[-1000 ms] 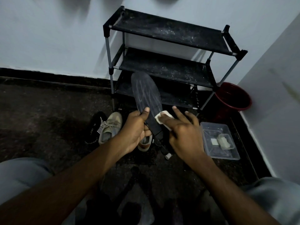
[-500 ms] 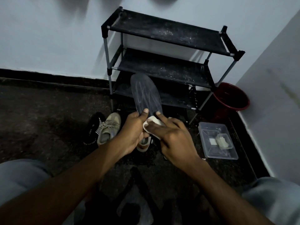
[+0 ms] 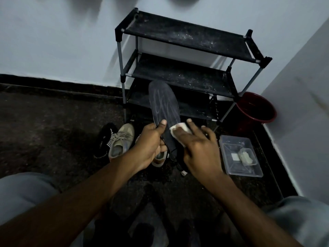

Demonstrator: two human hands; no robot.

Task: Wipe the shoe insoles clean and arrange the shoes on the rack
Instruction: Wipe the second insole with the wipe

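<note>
A dark insole (image 3: pixel 163 102) with pale wipe streaks stands tilted away from me in front of the black three-shelf shoe rack (image 3: pixel 188 43). My left hand (image 3: pixel 151 145) grips its lower part, thumb on the top face. My right hand (image 3: pixel 199 148) presses a white wipe (image 3: pixel 179 129) against the insole's right side with straight fingers. A beige sneaker (image 3: pixel 122 139) and a black striped shoe (image 3: pixel 105 139) lie on the floor left of my hands. A second beige shoe (image 3: pixel 160 158) shows partly under my left hand.
A clear plastic tray (image 3: pixel 231 168) holding folded wipes sits on the floor at the right. A dark red bucket (image 3: pixel 258 109) stands in the corner beside the rack. White walls close the back and right side. My grey-clad knees fill the lower corners.
My right hand with the wipe slid from the insole's left part near my left thumb to its right side, fingers straightening. The insole stayed in my left hand.
</note>
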